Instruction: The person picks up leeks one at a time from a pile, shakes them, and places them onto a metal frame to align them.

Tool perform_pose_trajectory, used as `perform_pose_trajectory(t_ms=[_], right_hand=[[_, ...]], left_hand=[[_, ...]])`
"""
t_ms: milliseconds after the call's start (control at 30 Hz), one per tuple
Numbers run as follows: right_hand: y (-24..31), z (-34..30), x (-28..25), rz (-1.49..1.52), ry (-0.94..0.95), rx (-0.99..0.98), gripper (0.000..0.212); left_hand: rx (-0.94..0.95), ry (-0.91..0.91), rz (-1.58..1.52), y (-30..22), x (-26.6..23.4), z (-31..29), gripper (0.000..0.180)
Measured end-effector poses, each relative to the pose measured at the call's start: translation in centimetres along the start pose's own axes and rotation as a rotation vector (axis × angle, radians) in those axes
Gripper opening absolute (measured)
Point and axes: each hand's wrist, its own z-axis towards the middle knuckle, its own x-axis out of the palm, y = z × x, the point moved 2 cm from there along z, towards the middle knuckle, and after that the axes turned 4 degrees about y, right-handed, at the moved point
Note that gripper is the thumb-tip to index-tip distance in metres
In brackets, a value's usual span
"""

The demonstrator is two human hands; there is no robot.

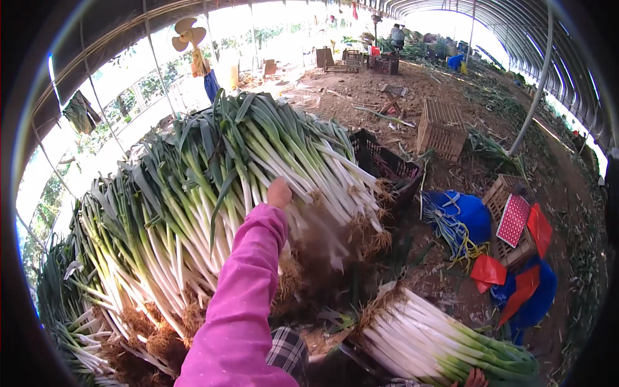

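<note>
A long heap of leeks [193, 206] lies across the left and middle, with green leaves away from me and rooted white ends toward me. My left hand [279, 193], at the end of a pink sleeve, is closed among the stalks. It grips leeks there, how many I cannot tell; white ends and roots just beside it are smeared by motion. A second, smaller bundle of leeks [425, 332] lies at the lower right, roots to the left. My right hand [475, 378] shows only its fingers at the lower edge, curled against this bundle's green part.
A dark crate [387, 164] stands behind the heap, and a brown slatted crate [442, 126] lies farther right. Blue cloth with pale ties [461, 216], red pieces [488, 271] and another crate [503, 197] lie right. A metal pole [540, 90] rises there. A fan [188, 35] stands at back.
</note>
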Motion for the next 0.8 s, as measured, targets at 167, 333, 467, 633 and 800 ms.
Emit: perform_pose_trajectory(t_ms=[167, 333, 467, 633, 800], right_hand=[[-0.4, -0.3, 0.2, -0.009, 0.016, 0.003, 0.062], [-0.6, -0.1, 0.6, 0.014, 0.065, 0.036, 0.065], [-0.1, 0.6, 1.1, 0.033, 0.015, -0.012, 0.067], [0.5, 0.2, 0.2, -0.026, 0.101, 0.043, 0.068], [-4.1, -0.9, 4.8, -0.074, 0.124, 0.045, 0.069]], left_hand=[[-0.274, -0.1, -0.063, 4.1, 1.6, 6.0, 0.034], [-0.478, -0.341, -0.366, 4.5, 1.8, 9.0, 0.045], [-0.458, -0.208, -0.695, 5.8, -0.2, 9.2, 0.023], [-0.33, 0.083, -1.122, 1.2, -4.1, -0.5, 0.039], [-0.171, 0.623, -1.005, -11.6, -9.4, -16.3, 0.063]])
